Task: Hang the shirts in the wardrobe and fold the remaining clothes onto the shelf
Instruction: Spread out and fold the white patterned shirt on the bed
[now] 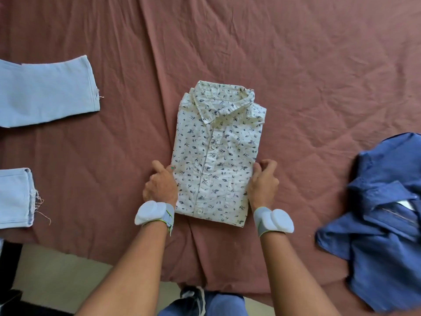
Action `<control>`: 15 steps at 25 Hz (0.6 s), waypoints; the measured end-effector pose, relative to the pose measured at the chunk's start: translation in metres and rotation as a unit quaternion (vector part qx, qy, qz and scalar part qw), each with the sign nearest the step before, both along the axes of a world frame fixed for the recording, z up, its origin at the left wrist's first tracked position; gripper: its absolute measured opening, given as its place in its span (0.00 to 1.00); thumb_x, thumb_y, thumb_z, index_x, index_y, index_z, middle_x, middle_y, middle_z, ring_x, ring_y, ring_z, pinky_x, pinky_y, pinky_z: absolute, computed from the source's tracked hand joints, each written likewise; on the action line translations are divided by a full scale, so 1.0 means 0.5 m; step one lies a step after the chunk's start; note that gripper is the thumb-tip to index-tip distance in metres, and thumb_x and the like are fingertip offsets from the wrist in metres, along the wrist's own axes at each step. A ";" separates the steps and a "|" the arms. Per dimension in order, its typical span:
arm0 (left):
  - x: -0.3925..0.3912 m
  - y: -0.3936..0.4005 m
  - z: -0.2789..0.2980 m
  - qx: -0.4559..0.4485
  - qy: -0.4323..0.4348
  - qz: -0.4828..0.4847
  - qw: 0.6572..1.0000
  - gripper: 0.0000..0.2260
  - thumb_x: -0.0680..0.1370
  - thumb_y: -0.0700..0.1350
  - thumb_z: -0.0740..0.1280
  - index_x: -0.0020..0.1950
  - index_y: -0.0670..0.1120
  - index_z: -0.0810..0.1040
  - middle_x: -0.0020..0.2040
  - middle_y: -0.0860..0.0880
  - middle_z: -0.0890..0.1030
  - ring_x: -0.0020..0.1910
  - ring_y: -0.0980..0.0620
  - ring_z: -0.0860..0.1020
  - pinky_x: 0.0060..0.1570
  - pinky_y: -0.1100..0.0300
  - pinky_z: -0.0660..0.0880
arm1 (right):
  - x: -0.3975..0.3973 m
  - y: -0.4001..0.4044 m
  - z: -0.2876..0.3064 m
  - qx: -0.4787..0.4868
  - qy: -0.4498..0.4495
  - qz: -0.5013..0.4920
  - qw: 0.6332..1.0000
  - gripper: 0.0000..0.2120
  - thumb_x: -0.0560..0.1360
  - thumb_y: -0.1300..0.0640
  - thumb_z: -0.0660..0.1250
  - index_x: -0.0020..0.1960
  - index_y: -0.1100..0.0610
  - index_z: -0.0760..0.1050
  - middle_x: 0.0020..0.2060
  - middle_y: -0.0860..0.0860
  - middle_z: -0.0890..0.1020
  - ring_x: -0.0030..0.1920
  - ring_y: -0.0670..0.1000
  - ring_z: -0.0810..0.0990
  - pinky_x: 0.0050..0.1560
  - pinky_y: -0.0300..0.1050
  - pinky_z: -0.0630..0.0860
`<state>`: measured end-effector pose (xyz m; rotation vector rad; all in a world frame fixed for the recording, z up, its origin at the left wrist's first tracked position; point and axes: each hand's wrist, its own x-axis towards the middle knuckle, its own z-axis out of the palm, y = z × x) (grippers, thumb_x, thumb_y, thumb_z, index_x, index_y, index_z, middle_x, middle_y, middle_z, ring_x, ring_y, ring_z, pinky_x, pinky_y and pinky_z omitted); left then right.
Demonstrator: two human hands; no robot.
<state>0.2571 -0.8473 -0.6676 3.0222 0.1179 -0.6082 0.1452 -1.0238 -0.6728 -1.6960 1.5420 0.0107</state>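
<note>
A white button-up shirt printed with small dark leaves lies folded, collar up, mid-bed on a wrinkled rust-brown bedsheet. The left hand and right hand grip its lower side edges with curled fingers. A crumpled navy shirt lies at right, pale blue jean legs at left.

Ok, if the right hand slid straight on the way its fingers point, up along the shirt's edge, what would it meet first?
Probably nothing but bedsheet. The right hand lies along the folded printed shirt, whose right edge runs beside that line. The crumpled blue shirt lies well off to the side.
</note>
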 end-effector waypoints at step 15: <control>-0.016 -0.041 -0.049 -0.009 -0.007 -0.477 0.879 0.40 0.73 0.73 0.46 0.79 0.54 0.40 0.79 0.49 0.38 0.78 0.43 0.40 0.68 0.28 0.42 | 0.120 -0.074 -0.044 -0.205 0.059 0.417 0.883 0.34 0.81 0.37 0.47 0.79 0.53 0.40 0.78 0.48 0.40 0.78 0.52 0.37 0.74 0.61 0.37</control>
